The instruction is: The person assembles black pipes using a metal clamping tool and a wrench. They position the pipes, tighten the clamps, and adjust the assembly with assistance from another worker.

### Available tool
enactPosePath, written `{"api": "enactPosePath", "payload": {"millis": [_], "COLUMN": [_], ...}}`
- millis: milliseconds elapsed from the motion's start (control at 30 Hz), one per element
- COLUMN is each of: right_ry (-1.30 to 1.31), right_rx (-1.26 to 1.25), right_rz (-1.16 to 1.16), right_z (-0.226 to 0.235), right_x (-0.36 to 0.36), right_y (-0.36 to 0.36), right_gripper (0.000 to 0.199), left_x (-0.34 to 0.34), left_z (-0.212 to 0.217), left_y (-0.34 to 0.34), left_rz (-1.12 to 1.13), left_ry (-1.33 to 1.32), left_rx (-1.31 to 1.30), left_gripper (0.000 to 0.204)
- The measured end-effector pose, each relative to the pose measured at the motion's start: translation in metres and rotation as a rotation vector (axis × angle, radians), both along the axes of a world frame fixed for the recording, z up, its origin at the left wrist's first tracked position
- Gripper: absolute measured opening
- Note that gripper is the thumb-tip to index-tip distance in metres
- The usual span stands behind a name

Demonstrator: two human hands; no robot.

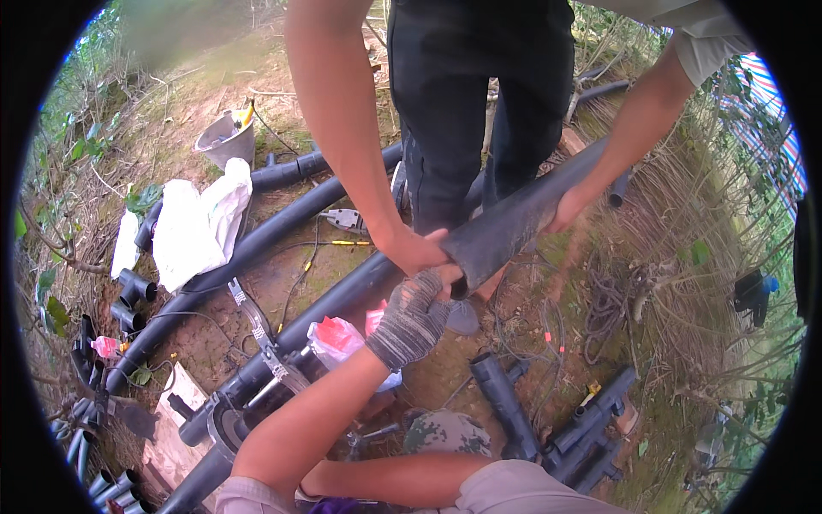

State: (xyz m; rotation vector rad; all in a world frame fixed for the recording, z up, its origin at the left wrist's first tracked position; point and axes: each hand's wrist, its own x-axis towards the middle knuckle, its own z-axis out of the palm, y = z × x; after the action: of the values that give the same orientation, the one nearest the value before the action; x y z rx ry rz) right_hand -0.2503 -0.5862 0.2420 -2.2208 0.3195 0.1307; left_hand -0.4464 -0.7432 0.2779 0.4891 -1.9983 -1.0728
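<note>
A thick black pipe (522,210) slants down from the upper right, its open end near the middle of the view. My left hand (413,317), in a grey knitted glove, has its fingers closed at the rim of that end. A co-worker facing me holds the same pipe: one hand (415,250) is at its end beside my glove, the other hand (565,208) farther up. My right forearm (402,481) crosses leftward at the lower edge. Its hand is hidden behind my left forearm, beside a metal clamp ring (227,428) around a long black pipe (342,300).
At left, another long pipe (240,253) runs past white sacks (201,224) and a grey bucket (227,139). A corded grey tool (345,220) lies between pipes. Short fittings (505,403) lie lower right, near camouflage cloth (447,433). Coiled rope (612,304) lies right.
</note>
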Motion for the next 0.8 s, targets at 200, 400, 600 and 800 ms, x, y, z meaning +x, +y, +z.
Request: {"api": "enactPosePath", "payload": {"millis": [200, 400, 600, 800], "right_ry": [-0.083, -0.215, -0.225, -0.226], "right_rx": [0.051, 0.132, 0.178, 0.172], "right_rz": [-0.043, -0.025, -0.046, -0.095], "right_z": [-0.014, -0.03, -0.041, -0.056], "right_x": [0.0, 0.013, 0.002, -0.005], "right_y": [0.01, 0.028, 0.051, 0.05], "right_gripper": [0.043, 0.041, 0.04, 0.038], "left_x": [-0.018, -0.004, -0.05, -0.089], "left_z": [-0.066, -0.156, -0.209, -0.204], "left_y": [0.047, 0.038, 0.046, 0.057], "left_rz": [0.004, -0.105, -0.162, 0.443], "left_ry": [-0.172, -0.232, -0.233, -0.254], "left_rx": [0.092, 0.314, 0.809, 1.048], "left_gripper": [0.037, 0.043, 0.018, 0.031]}}
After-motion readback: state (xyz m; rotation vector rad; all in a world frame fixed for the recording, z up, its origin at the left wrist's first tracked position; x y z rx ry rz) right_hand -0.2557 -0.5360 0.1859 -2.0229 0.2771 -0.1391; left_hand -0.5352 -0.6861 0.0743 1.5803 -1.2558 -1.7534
